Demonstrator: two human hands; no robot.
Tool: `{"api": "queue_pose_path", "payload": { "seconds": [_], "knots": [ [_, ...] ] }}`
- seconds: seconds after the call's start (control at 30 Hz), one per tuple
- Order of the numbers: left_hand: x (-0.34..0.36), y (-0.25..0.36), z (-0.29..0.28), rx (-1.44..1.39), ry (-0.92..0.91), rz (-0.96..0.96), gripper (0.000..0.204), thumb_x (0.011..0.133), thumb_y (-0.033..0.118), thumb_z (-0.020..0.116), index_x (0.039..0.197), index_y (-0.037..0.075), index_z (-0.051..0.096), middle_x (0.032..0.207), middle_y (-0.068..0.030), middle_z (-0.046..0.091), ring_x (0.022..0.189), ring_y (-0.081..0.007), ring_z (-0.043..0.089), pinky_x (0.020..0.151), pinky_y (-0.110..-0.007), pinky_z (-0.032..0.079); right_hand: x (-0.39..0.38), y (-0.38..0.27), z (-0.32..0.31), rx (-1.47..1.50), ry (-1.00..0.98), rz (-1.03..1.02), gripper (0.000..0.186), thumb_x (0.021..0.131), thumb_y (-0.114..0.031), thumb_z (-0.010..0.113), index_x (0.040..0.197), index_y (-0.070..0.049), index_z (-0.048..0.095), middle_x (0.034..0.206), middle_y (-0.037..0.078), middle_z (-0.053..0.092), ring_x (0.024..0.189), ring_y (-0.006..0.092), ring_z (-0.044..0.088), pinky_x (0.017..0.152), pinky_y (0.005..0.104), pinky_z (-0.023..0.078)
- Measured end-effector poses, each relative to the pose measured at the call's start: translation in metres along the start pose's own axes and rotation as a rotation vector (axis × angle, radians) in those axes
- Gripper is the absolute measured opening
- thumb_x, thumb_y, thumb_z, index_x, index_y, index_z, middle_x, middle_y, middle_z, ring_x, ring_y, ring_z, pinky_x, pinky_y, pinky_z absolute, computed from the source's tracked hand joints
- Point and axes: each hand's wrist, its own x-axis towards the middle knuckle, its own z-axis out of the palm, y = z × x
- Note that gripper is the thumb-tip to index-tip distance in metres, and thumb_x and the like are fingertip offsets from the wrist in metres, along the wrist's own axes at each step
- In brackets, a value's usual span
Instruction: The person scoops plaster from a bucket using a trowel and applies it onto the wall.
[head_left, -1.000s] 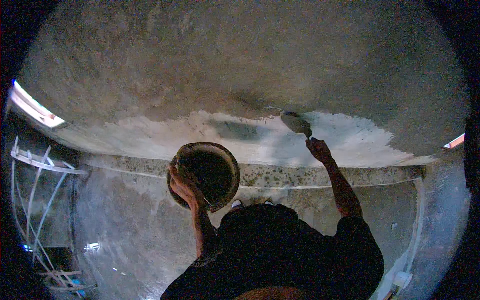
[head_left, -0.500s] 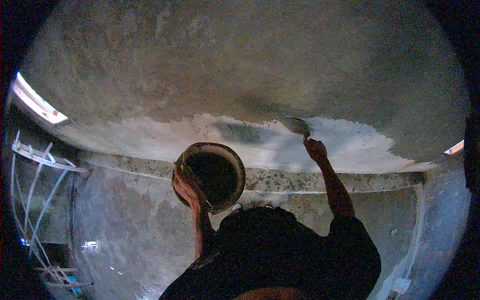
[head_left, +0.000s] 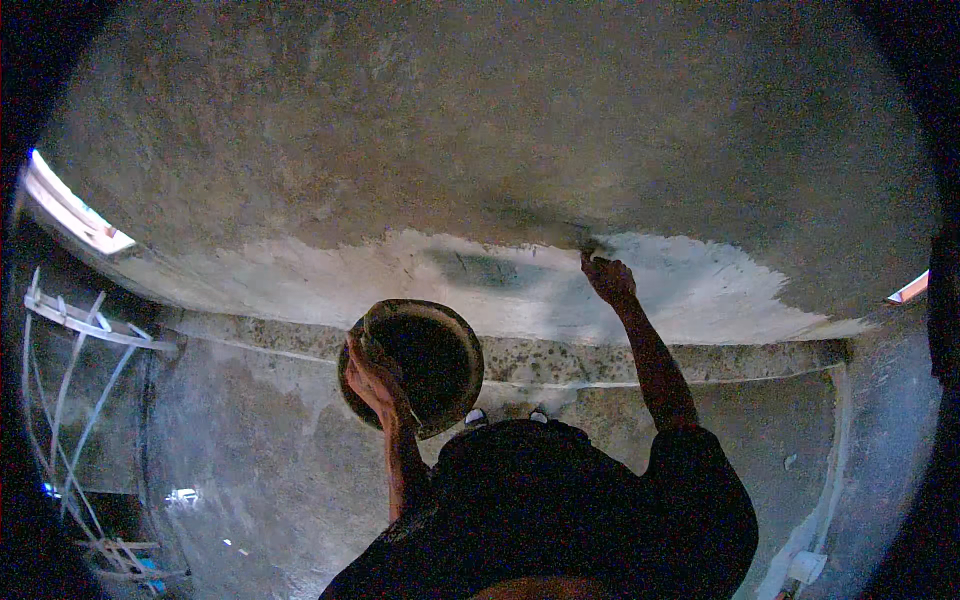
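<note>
My left hand is closed on the left side of a round, dark basin, which is tilted in front of me. Its inside is too dark to tell what it holds. A thin, pale edge runs along the basin beside my fingers; I cannot make out what it is. My right hand is wrapped round a trowel raised against the wall. Little of the trowel's blade shows. It touches the upper edge of a whitish coat spread across the grey wall.
A mottled ledge runs along the wall's foot, close to my feet. Pale crossed poles form a frame at the far left. A small white object lies on the floor at lower right.
My right hand has moved a little left and up along the wall, and the trowel blade has turned so less of it shows. The basin has shifted slightly left and down.
</note>
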Motion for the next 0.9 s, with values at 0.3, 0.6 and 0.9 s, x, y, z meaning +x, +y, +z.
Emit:
{"api": "queue_pose_path", "payload": {
  "seconds": [0.3,0.6,0.9],
  "knots": [
    [0.000,0.013,-0.002,-0.029,-0.136,-0.222,0.049,0.086,0.037,0.043,0.106,-0.007,0.052,0.100,-0.0117,0.055,0.085,-0.0185,0.050,0.079,-0.031,0.039,-0.046,0.013,0.016,-0.013,0.070,0.000,0.025,0.079,-0.021,0.049,0.102,-0.012,0.051,0.056,0.002,0.050,0.044,0.0186,0.051,0.036,0.0317,0.041],
    [-0.010,0.029,0.015,0.020,-0.072,-0.225,0.047,0.084,0.040,0.045,0.094,-0.005,0.054,0.089,-0.0089,0.057,0.076,-0.0179,0.050,0.070,-0.030,0.041,-0.038,0.041,0.011,0.052,0.142,0.028,0.039,0.075,-0.014,0.047,0.113,-0.013,0.042,0.052,0.003,0.051,0.036,0.0196,0.045,0.033,0.0313,0.038],
    [-0.005,0.016,0.015,0.009,-0.143,-0.193,0.049,0.084,0.040,0.044,0.098,-0.006,0.054,0.091,-0.0107,0.057,0.078,-0.0190,0.051,0.073,-0.032,0.042,-0.063,0.029,-0.011,-0.012,-0.114,0.005,0.036,0.077,-0.017,0.046,0.111,-0.008,0.043,0.057,0.006,0.054,0.045,0.0234,0.052,0.037,0.0356,0.040]
  ]
}}
